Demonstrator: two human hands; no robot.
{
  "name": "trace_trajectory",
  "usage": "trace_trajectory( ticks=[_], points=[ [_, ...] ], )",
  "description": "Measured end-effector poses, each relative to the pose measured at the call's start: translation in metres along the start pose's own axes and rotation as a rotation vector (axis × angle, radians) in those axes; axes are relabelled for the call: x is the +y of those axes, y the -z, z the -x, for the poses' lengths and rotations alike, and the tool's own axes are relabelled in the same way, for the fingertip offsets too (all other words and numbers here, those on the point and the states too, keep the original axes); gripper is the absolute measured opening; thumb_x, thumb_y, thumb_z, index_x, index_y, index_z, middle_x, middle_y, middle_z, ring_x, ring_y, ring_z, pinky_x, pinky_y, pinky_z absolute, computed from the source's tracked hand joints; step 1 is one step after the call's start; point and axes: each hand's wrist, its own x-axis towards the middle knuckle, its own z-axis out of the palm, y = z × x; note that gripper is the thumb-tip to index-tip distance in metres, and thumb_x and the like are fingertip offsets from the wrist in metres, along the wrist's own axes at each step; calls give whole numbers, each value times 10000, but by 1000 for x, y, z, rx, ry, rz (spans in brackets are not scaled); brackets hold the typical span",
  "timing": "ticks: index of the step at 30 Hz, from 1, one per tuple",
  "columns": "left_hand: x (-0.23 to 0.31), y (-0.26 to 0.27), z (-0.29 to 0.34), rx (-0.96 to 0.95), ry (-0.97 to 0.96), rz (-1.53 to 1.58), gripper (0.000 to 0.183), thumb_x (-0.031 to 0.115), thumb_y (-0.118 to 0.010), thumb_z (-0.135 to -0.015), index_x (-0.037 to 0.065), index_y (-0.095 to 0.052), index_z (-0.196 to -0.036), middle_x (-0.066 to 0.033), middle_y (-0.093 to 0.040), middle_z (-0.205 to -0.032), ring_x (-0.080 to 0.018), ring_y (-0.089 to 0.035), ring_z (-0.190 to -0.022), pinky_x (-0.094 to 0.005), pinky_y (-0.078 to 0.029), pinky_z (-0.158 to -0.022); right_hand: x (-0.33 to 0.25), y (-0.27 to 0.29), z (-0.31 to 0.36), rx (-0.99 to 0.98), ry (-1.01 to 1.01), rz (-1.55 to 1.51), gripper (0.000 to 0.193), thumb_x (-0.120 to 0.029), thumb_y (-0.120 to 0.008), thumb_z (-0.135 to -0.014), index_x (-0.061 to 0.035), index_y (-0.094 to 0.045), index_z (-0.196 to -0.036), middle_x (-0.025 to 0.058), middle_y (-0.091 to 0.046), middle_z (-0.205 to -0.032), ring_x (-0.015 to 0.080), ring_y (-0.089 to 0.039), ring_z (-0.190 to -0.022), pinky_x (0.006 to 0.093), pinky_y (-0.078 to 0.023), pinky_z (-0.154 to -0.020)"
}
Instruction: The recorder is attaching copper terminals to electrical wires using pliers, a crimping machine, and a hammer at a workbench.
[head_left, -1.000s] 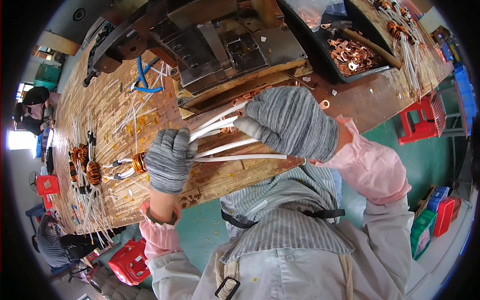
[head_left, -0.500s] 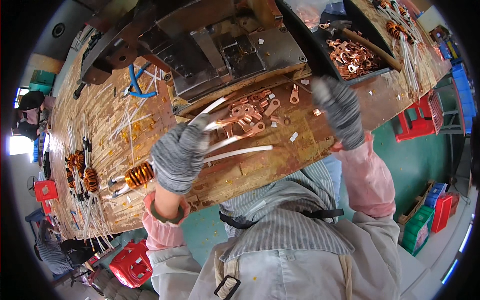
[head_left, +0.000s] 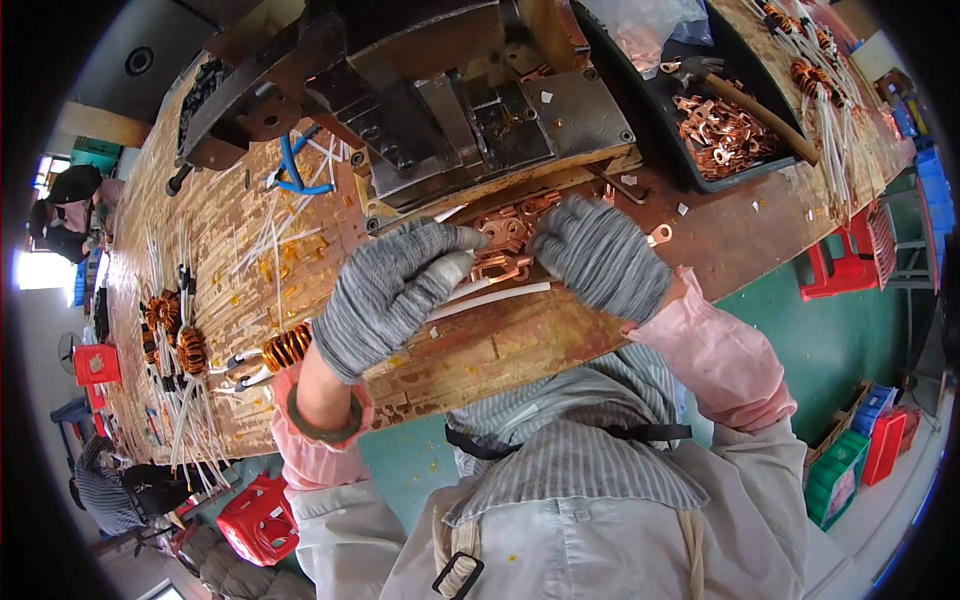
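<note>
Copper lugs (head_left: 505,235) lie in a loose heap on the wooden bench (head_left: 480,345), between the gloved left hand (head_left: 390,290) and right hand (head_left: 605,258). Left thumb and fingers bend over white wires (head_left: 500,299), whose ends project beyond; whether they clamp these cannot be told. Right fingers curl together at the heap's edge, any held piece hidden. Beside the left hand, an orange-and-black coil (head_left: 287,347); beyond the heap, a metal press (head_left: 480,125); farther right, a black tray (head_left: 690,165) containing more lugs and a hammer (head_left: 765,120).
</note>
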Motion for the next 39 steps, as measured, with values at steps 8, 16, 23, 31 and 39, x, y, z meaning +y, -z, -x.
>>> trace_trajectory(
  ticks=[8,16,23,31,39],
  points=[
    [-2,5,-12,-121,84,113,221,158,-590,-844,6,-607,-1004,-119,-627,-885,-208,-607,-802,-300,-469,-710,-1,22,20,381,-297,-923,187,-104,-582,-836,-43,-606,-1010,88,-617,-948,229,-606,-849,314,-493,-727],
    [9,4,-13,-175,184,194,170,87,-577,-811,17,-620,-961,-85,-608,-891,-175,-573,-850,-287,-440,-768,-15,20,13,316,-240,-1001,234,-113,-557,-874,-45,-595,-1095,54,-624,-983,132,-590,-885,267,-470,-791],
    [6,-2,-12,-130,147,187,163,92,-593,-818,20,-625,-960,-88,-615,-886,-186,-587,-841,-287,-448,-759,-16,20,10,253,-284,-1089,227,-138,-570,-863,-66,-604,-1076,80,-612,-977,187,-591,-887,294,-474,-785],
    [4,-4,-11,-146,139,219,180,113,-604,-824,14,-617,-974,-94,-625,-889,-188,-589,-838,-293,-455,-757,-19,26,7,343,-230,-960,213,-131,-598,-837,-79,-616,-1042,89,-609,-954,226,-596,-879,309,-479,-776],
    [0,-5,-10,-219,139,278,182,130,-601,-834,3,-612,-965,-86,-630,-848,-176,-590,-802,-295,-459,-731,-8,32,4,349,-33,-751,182,-119,-593,-827,-64,-621,-998,102,-603,-901,261,-597,-836,330,-490,-745]
  ],
)
